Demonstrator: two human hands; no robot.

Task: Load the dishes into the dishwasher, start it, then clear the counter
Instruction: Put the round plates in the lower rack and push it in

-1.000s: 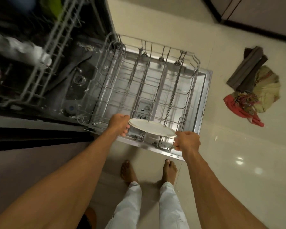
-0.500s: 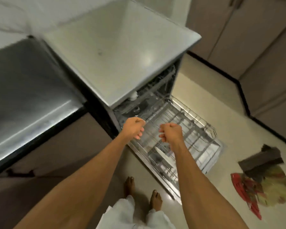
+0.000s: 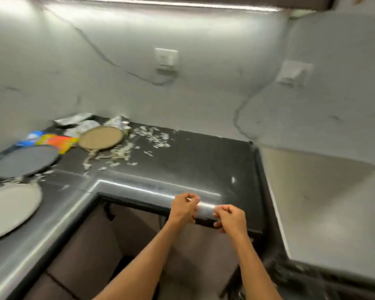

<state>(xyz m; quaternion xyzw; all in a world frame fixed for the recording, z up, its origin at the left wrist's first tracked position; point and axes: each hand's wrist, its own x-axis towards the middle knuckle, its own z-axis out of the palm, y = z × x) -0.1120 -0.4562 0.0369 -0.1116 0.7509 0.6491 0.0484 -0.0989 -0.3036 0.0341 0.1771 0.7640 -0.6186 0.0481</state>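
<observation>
Both hands hover over the front edge of the dark surface (image 3: 193, 156), near 6 o'clock in the view. The left hand (image 3: 183, 207) and the right hand (image 3: 231, 217) are loosely curled, fingers half-folded toward the palms, and neither grip has hold of anything.

The dishes left to load lie well apart from the hands, off toward 9 and 10 o'clock. A large pale plate (image 3: 9, 210) sits nearest, at 9 o'clock, partly cut off by the frame edge. Just beyond it lies a grey plate (image 3: 25, 160), and farther back at about 11 o'clock a tan plate (image 3: 101, 137). Beside them are colourful wrappers (image 3: 52, 140), crumpled foil (image 3: 82, 124) and scattered pale scraps (image 3: 139, 146).

The plates look stiff, probably ceramic, so likely weighty for their size, brittle if knocked against the hard surface, and perhaps slick if greasy. Lying flat, each is best taken at the rim: fingers slid under the lip, thumb pressed on top. The pale plate looks large enough to merit both hands. Scraps near the grey plate may cling underneath, so it should be lifted, not dragged.
</observation>
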